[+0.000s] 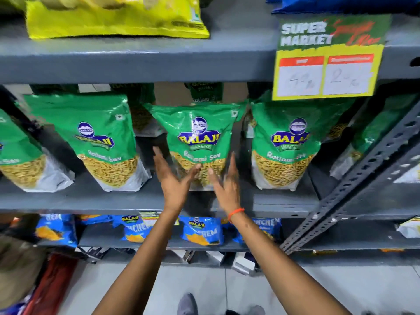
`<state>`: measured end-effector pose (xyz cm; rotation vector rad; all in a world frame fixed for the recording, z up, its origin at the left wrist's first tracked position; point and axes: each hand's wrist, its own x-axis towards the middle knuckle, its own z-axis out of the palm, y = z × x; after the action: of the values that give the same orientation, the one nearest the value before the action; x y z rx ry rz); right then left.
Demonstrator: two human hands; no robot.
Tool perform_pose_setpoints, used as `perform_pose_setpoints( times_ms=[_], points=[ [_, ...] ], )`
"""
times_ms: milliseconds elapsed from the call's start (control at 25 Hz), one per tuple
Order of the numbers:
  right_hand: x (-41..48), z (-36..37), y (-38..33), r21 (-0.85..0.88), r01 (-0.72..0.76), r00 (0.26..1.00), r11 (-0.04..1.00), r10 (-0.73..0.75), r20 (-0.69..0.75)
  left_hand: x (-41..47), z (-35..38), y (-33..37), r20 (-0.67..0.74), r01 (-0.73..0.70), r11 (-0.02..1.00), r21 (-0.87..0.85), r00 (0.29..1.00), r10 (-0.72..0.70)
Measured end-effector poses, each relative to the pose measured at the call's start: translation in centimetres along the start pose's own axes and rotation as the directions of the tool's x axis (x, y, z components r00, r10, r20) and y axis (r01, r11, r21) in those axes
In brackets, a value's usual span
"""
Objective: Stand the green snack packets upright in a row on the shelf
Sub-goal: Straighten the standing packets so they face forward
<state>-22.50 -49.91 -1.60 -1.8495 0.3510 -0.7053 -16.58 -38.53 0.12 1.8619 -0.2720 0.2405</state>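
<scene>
Mid-frame view of the grey middle shelf [127, 201], where you are settling the centre green Ratlami Sev packet [198, 133] into its place in the row. Your left hand [173, 180] and right hand [226, 181] bracket the packet's lower part from either side, palms turned inward and fingers spread wide. The thumbs lie against the clear window at the base; whether the palms press the sides or merely hover just beside them cannot be told, and neither hand is closed around anything.

The centre packet stands on its bottom gusset, long axis near vertical, printed face toward you and top seal toward the upper shelf [136, 62]. Its top edge seems to tip slightly to frame left. The left packet [91, 137] stands beside it, leaning somewhat to frame left; the right packet [286, 144] stands near, roughly upright. A fourth packet [13, 155] is cut by the left frame edge. Further green packets sit behind in shadow, orientation unclear.

Judged step: steadying and squaring the third packet. The next move likely calls for easing both hands away evenly so the soft base does not slump, then checking the spacing to each neighbour. The price card [327, 57] at upper right hangs just above the right packet.
</scene>
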Motion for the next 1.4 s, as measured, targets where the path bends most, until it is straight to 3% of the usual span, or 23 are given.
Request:
perform_pose_setpoints(
  times_ms=[80, 160, 400, 480, 600, 680, 760, 920, 1040, 1120, 1240, 1320, 1400],
  points=[
    [-0.4, 1.4, 0.9, 0.085, -0.094, 0.995, 0.992, 0.097, -0.024, 0.6, -0.5, -1.8, 0.235, 0.164, 0.977, -0.136, 0.963, -0.129],
    [-0.5, 2.8, 1.2, 0.041, -0.121, 0.986, 0.992, 0.125, -0.114, 0.9, -1.0, -3.2, 0.359, 0.212, 0.971, -0.114, 0.92, -0.158],
    [-0.9, 3.4, -0.1, 0.021, -0.125, 0.968, 0.992, 0.126, -0.219, 1.4, -1.4, -3.5, 0.448, 0.263, 0.956, -0.128, 0.876, -0.181],
    [-1.3, 3.1, -1.0, -0.055, -0.101, 0.953, 0.993, 0.081, -0.292, 0.7, -1.7, -2.5, 0.358, 0.212, 0.973, -0.089, 0.919, -0.167],
    [-1.1, 3.3, -3.7, -0.265, 0.122, 0.9, 0.957, -0.219, -0.376, 0.6, -3.0, -0.4, 0.12, -0.056, 0.998, -0.009, 0.991, 0.056],
    [-1.0, 4.4, -5.5, -0.288, 0.307, 0.867, 0.907, -0.391, -0.308, 0.9, -4.2, 0.8, -0.015, -0.225, 0.972, 0.068, 0.974, 0.226],
    [-1.2, 6.0, -6.7, -0.239, 0.419, 0.858, 0.876, -0.468, -0.211, 1.5, -5.6, 1.5, -0.113, -0.309, 0.941, 0.138, 0.939, 0.325],
    [-1.4, 9.7, -7.7, -0.136, 0.501, 0.856, 0.854, -0.513, -0.068, 2.6, -9.5, 0.1, -0.27, -0.261, 0.915, 0.306, 0.898, 0.347],
    [-2.1, 13.1, -7.7, -0.104, 0.43, 0.902, 0.897, -0.422, 0.087, 3.3, -13.0, -2.8, -0.356, -0.085, 0.911, 0.404, 0.903, 0.242],
    [-2.5, 15.2, -6.9, -0.065, 0.257, 0.948, 0.964, -0.238, 0.214, 4.0, -14.9, -4.7, -0.359, 0.06, 0.95, 0.306, 0.931, 0.057],
    [-2.5, 17.6, -5.5, -0.025, -0.006, 0.92, 1.0, 0.015, 0.391, 5.4, -17.2, -7.8, -0.153, 0.198, 0.98, -0.004, 0.969, -0.196],
    [-2.5, 18.8, -5.0, -0.016, -0.065, 0.927, 0.998, 0.066, 0.369, 6.2, -18.4, -9.5, 0.03, 0.225, 0.966, -0.126, 0.974, -0.223],
    [-2.7, 19.7, -4.7, 0.005, -0.084, 0.947, 0.996, 0.079, 0.31, 6.6, -19.0, -10.6, 0.101, 0.246, 0.96, -0.131, 0.967, -0.234]
  ],
)
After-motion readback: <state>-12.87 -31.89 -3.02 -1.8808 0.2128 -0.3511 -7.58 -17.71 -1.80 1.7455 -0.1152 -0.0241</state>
